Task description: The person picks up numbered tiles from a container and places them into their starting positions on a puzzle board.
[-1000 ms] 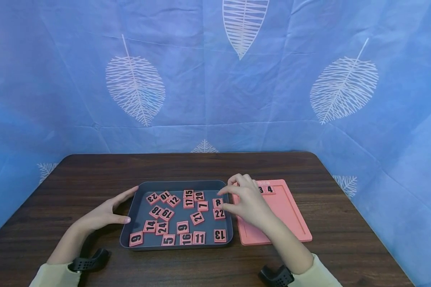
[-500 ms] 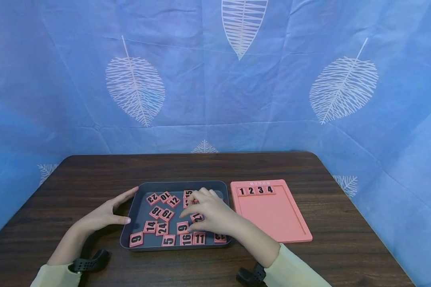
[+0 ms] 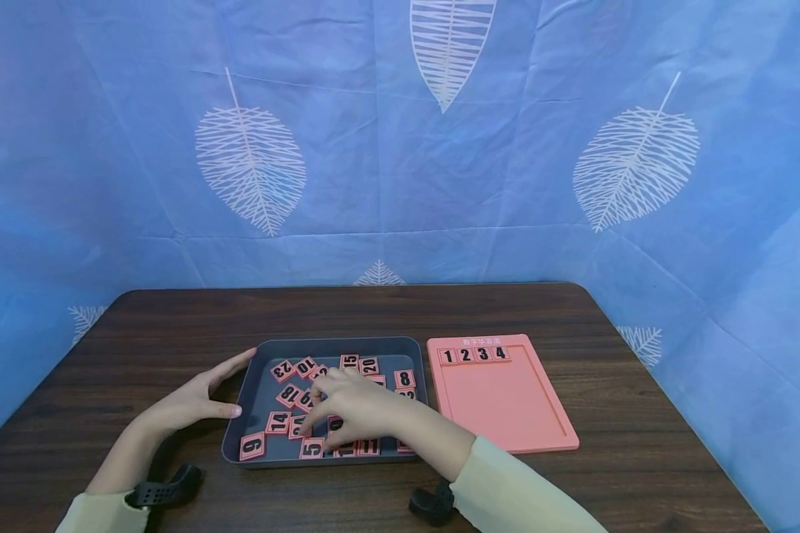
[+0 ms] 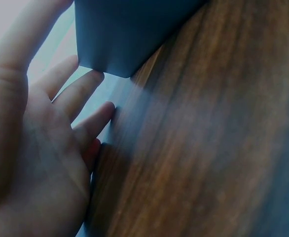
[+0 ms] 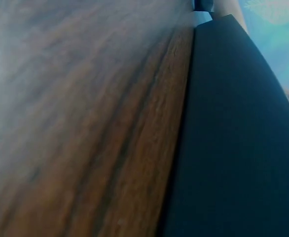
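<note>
A dark grey tray (image 3: 267, 463) on the table holds several pink number tiles, among them the 5 tile (image 3: 312, 448), the 14 tile (image 3: 278, 423) and the 8 tile (image 3: 404, 379). My right hand (image 3: 360, 407) is over the tray, thumb tip at the right edge of the 5 tile and index fingertip over the 24 tile (image 3: 295, 427). Thumb and index are spread apart, with nothing pinched between them. At the tray's left side, my left hand (image 3: 196, 392) rests with thumb and fingers spread; in the left wrist view its fingertips meet the tray wall (image 4: 120, 39).
Right of the tray lies a pink board (image 3: 507, 407) with the tiles 1 (image 3: 448, 357), 2, 3 and 4 (image 3: 500, 354) in a row along its top. Both stand on a dark wooden table (image 3: 307, 311), with a blue leaf-patterned cloth (image 3: 373, 148) behind.
My right hand has moved left and toward me, from the tray's right side near the 8 tile to the 5 tile. The left hand has stayed at the tray's left side.
</note>
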Tool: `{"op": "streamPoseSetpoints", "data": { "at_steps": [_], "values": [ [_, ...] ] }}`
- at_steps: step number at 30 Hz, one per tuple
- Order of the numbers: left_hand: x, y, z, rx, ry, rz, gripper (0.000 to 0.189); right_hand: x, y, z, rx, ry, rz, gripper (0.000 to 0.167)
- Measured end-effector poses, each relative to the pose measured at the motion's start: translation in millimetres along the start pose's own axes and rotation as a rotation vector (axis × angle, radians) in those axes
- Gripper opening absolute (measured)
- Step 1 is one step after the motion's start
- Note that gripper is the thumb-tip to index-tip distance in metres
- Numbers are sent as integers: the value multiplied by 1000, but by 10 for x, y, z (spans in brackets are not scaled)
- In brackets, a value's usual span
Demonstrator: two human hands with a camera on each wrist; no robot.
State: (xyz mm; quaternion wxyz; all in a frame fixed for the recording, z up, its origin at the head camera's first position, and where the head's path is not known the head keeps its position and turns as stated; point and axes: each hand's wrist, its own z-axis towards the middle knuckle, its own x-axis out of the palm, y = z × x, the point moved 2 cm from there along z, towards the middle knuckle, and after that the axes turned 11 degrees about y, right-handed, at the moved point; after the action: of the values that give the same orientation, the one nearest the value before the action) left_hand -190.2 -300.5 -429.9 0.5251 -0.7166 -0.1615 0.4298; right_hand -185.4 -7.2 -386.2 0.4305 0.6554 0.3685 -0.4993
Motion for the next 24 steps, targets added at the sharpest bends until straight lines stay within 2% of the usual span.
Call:
{"op": "streamPoseSetpoints", "data": {
  "at_steps": [11,18,24],
  "values": [
    [-12,-30,-2,10,7,16,85,7,31,108,-19,94,4,33],
    [-13,-1,10,-8,4,18,85,22,34,141,-24,103,23,33],
    [-15,10,13,-7,3,13,85,28,22,137,-15,73,19,29]
  ]
}}
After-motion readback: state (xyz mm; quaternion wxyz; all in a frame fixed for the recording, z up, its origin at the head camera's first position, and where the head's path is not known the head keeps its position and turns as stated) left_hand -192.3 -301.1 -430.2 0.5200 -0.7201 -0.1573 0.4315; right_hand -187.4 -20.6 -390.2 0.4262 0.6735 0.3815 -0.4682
